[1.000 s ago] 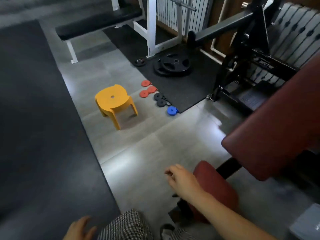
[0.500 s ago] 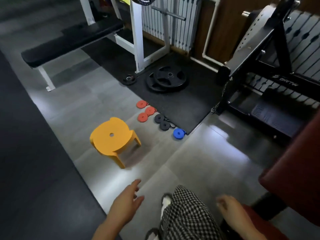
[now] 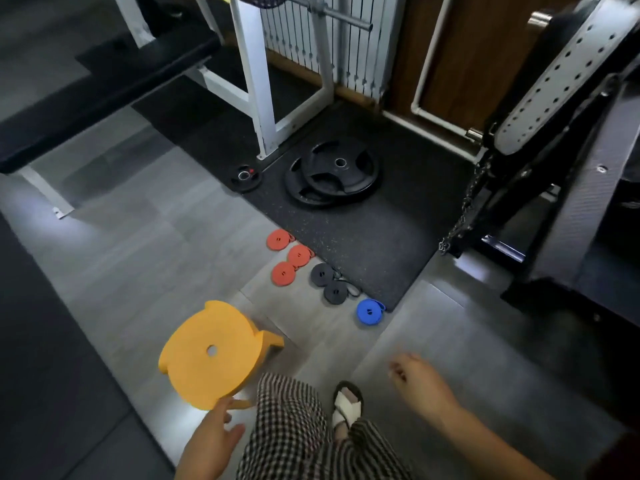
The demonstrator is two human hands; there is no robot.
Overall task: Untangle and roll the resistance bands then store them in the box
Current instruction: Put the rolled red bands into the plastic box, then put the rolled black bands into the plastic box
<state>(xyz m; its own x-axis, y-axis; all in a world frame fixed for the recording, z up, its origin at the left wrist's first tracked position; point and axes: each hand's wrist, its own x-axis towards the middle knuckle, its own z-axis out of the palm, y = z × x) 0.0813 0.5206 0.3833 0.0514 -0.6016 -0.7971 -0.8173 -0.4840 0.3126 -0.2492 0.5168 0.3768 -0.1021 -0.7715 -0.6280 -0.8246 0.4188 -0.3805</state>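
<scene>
Yellow stool (image 3: pixel 211 353) (hole in seat), black weight plates (image 3: pixel 334 173) on mat (image 3: pixel 363 233), bench (image 3: pixel 104 95)

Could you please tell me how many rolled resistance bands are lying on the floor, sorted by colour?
Red rolled bands: 3
Black rolled bands: 2
Blue rolled band: 1
Total: 6

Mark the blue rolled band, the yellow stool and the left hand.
blue rolled band (image 3: pixel 369 311): head view, centre of the coil's top face.
yellow stool (image 3: pixel 194 372): head view, seat top, beside the hole.
left hand (image 3: pixel 207 445): head view, back of the hand.
</scene>
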